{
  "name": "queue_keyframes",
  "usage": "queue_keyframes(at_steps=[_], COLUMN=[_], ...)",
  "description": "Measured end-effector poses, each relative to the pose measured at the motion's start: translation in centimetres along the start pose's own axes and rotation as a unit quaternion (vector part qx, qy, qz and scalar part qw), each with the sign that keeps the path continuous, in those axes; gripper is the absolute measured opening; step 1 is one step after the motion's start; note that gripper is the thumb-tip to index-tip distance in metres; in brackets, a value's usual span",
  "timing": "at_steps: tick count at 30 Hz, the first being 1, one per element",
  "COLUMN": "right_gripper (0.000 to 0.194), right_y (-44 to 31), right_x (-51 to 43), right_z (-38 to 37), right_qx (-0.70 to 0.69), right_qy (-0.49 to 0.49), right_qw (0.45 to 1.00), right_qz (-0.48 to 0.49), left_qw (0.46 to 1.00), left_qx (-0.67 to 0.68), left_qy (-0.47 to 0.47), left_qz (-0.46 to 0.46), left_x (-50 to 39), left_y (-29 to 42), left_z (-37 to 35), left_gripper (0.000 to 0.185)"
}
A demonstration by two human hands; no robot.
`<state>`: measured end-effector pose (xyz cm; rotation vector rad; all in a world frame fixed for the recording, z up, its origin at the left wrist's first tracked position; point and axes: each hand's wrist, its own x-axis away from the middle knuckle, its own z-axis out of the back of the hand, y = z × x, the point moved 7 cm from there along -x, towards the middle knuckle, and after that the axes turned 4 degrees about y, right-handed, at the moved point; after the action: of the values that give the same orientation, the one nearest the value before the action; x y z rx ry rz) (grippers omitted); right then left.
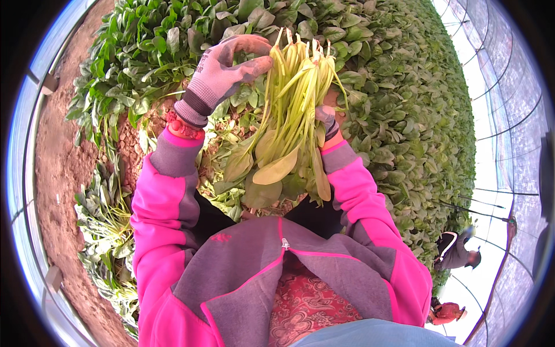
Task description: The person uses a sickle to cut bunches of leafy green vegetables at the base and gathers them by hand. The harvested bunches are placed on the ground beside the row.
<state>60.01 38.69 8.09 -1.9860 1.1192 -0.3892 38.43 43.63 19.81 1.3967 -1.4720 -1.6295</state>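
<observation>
A bunch of leafy greens, apparently spinach [299, 95], hangs in front of me, its root ends up and its broad leaves pointing down toward my lap. My right hand [326, 116], in a grey glove, grips it from behind on the right side; the stems hide most of its fingers. At the upper left of the bunch is my left hand [232, 65], in a grey glove with a dirty fingertip area. Its thumb and fingertips close on the outermost stem just below the roots. Beneath the bunch, loose leaves [217, 160] litter the soil.
Dense rows of growing spinach [403, 95] spread ahead and to the right. Cut bunches [106, 234] lie at the left beside a bare soil strip [65, 173]. Plastic greenhouse sheeting [511, 108] curves along the right. Two people [455, 251] [446, 313] are farther off at the right.
</observation>
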Motion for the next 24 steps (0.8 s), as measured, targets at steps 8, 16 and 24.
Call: queue_keyframes(at_steps=[8, 16, 24], right_gripper=[0.073, 0.075, 0.074], right_y=[1.1, 1.8, 2.1], right_x=[-0.1, 0.4, 0.8], right_z=[0.0, 0.2, 2.5], right_qx=[-0.037, 0.008, -0.077], right_qy=[0.019, 0.030, 0.020], right_qw=[0.995, 0.993, 0.989], right_qz=[-0.089, -0.114, -0.121], left_qw=[0.997, 0.984, 0.971], left_qx=[-0.062, -0.113, -0.154], left_qy=[0.026, 0.107, 0.184], left_qz=[-0.039, -0.086, 0.019], left_x=[-0.2, -0.2, -0.2], left_y=[-0.9, 0.1, -2.2], left_z=[-0.3, 2.1, 7.1], left_gripper=[0.015, 0.013, 0.017])
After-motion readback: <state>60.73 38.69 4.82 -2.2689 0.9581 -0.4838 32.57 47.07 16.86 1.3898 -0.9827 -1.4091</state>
